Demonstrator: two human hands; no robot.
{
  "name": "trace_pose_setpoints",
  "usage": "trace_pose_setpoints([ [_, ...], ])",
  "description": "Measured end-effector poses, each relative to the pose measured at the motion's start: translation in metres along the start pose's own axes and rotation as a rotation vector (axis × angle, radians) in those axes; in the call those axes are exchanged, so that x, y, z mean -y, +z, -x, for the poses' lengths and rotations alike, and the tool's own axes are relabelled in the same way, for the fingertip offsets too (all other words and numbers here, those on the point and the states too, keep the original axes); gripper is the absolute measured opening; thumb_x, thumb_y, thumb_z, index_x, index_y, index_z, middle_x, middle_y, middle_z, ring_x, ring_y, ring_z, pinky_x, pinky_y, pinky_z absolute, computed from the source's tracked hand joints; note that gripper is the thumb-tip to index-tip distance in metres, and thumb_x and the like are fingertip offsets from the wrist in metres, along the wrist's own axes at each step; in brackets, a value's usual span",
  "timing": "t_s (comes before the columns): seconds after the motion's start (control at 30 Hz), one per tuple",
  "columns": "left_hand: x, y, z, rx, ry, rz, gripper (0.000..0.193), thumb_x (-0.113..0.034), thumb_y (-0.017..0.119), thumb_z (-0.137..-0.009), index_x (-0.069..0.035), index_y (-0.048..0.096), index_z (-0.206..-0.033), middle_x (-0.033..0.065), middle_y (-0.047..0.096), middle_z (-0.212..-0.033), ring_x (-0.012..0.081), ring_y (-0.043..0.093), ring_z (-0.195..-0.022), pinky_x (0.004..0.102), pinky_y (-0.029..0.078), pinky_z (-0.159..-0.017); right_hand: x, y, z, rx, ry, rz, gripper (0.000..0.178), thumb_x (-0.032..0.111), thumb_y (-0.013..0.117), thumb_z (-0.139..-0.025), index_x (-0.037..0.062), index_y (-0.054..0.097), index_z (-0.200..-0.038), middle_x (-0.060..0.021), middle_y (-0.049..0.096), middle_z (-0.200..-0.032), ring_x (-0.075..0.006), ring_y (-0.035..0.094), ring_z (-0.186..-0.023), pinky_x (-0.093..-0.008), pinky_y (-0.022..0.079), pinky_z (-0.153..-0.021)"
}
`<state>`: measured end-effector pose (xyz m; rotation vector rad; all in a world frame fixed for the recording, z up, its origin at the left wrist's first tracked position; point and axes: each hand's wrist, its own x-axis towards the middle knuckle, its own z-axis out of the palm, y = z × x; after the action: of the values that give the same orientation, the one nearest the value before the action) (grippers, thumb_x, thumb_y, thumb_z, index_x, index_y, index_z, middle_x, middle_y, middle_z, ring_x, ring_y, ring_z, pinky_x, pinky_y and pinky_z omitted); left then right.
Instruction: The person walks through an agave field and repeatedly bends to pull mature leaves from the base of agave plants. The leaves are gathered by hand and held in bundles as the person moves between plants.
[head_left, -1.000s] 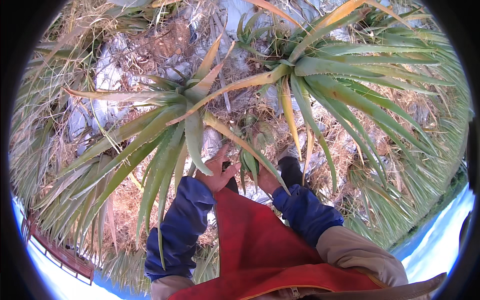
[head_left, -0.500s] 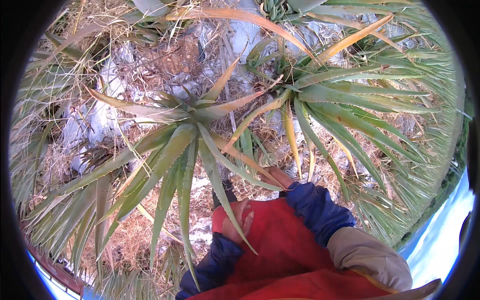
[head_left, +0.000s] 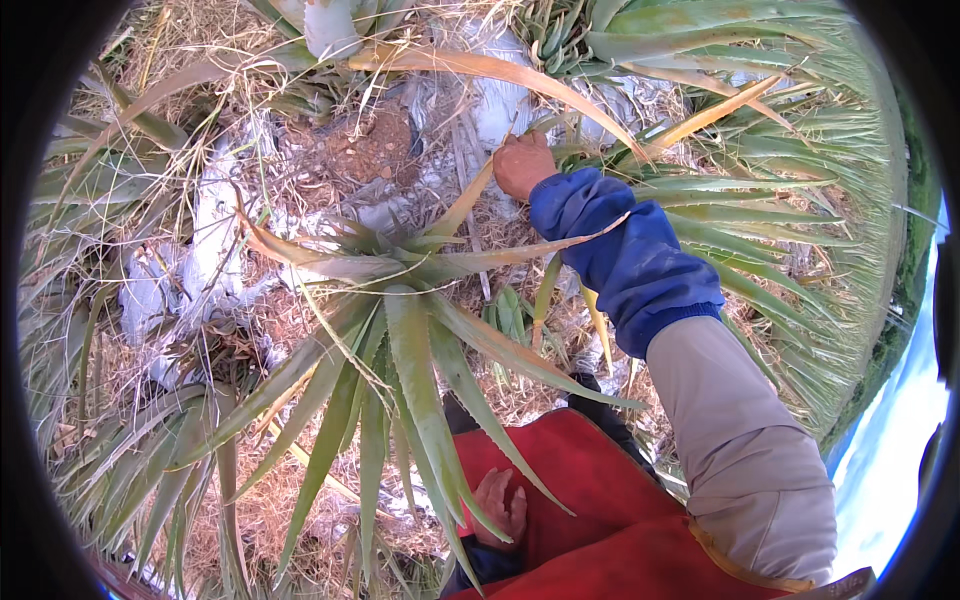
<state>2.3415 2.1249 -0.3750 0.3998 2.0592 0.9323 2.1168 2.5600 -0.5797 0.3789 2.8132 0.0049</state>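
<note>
Aloe everywhere across this dry ground, and the biggest of it is the central aloe plant (head_left: pixel 410 320), its long toothed leaves fanning out toward the person, several drooping past the knees. Off to the right sits the right-hand aloe plant (head_left: pixel 720 196), thick and green, partly behind the outstretched arm. And what an arm: beige sleeve (head_left: pixel 740 430) above, blue sleeve cover (head_left: pixel 625 250) below, straight out over the leaves! The red apron (head_left: pixel 610 510) spreads across the lap, with a dark trouser leg (head_left: pixel 605 420) beside it.

Beyond the plants, pale sheeting (head_left: pixel 212 220) shows through the straw in torn, crumpled patches, with reddish-brown earth (head_left: pixel 370 145) bare next to it. One long orange-brown leaf (head_left: pixel 500 65) arches across the top, ending near the right-hand plant. Low between the two big plants, a small green plant (head_left: pixel 510 315) pokes up from the litter.

Now the hands! The right hand (head_left: pixel 524 165) is at the far end of the reach, back of the hand up, at the near left edge of the right-hand plant. Its fingers are bent and close together, but their tips are hidden; I can't tell what, if anything, they're clamped on. Right alongside it rises a yellowish leaf (head_left: pixel 465 203) of the central plant. The left hand (head_left: pixel 500 505) is down against the apron, fingers loosely bent, a leaf hanging just beside it; whether those fingers close on anything, I can't tell.
</note>
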Motion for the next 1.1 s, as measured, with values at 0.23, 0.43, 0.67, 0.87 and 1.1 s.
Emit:
trace_pose_setpoints([
  [0.23, 0.005, -0.011, -0.018, -0.102, -0.042, 0.037, 0.032, -0.01, 0.064, -0.083, -0.001, 0.06, -0.113, 0.0214, 0.064, -0.103, 0.0392, 0.062, -0.094, 0.0443, 0.051, -0.083, 0.022, 0.027, -0.048, 0.474, 0.066, 0.307, 0.043, 0.035, 0.051, -0.09, 0.0057, 0.068, -0.117, -0.0112, 0.063, -0.123, -0.0335, 0.054, -0.114, -0.069, 0.021, -0.102],
  [0.43, -0.009, -0.021, -0.035, -0.072, -0.082, 0.052, 0.027, -0.005, 0.062, -0.083, 0.0, 0.061, -0.11, 0.0204, 0.065, -0.101, 0.0374, 0.064, -0.093, 0.0416, 0.052, -0.08, -0.021, 0.062, -0.04, 0.502, 0.192, 0.564, 0.041, 0.033, 0.045, -0.097, 0.0075, 0.062, -0.123, -0.0126, 0.057, -0.127, -0.0371, 0.048, -0.122, -0.0643, 0.025, -0.107],
  [0.67, -0.002, -0.021, -0.039, -0.085, -0.086, 0.074, 0.027, -0.006, 0.063, -0.083, -0.001, 0.062, -0.11, 0.0189, 0.065, -0.1, 0.0349, 0.064, -0.089, 0.0399, 0.053, -0.078, -0.033, 0.066, -0.03, 0.123, 0.102, 0.354, 0.028, 0.018, 0.053, -0.09, 0.0063, 0.071, -0.107, -0.0142, 0.066, -0.115, -0.0356, 0.056, -0.113, -0.0547, 0.038, -0.096],
  [0.87, -0.003, -0.022, -0.041, -0.088, -0.075, 0.091, 0.027, -0.006, 0.063, -0.083, -0.002, 0.062, -0.11, 0.0189, 0.065, -0.1, 0.0352, 0.064, -0.088, 0.0401, 0.053, -0.077, -0.056, 0.059, -0.02, 0.505, 0.225, -0.111, 0.028, 0.019, 0.067, -0.077, 0.0038, 0.071, -0.1, -0.0183, 0.071, -0.096, -0.0374, 0.068, -0.093, -0.0442, 0.055, -0.08],
  [1.1, 0.002, -0.021, -0.034, -0.088, -0.045, 0.022, 0.028, -0.007, 0.064, -0.084, -0.003, 0.062, -0.111, 0.0188, 0.065, -0.099, 0.0355, 0.065, -0.087, 0.0399, 0.053, -0.074, -0.048, 0.097, 0.003, 0.436, 0.489, -0.351, 0.056, 0.025, 0.071, -0.07, -0.0015, 0.056, -0.117, -0.0252, 0.067, -0.103, -0.0402, 0.066, -0.097, -0.0477, 0.053, -0.083],
])
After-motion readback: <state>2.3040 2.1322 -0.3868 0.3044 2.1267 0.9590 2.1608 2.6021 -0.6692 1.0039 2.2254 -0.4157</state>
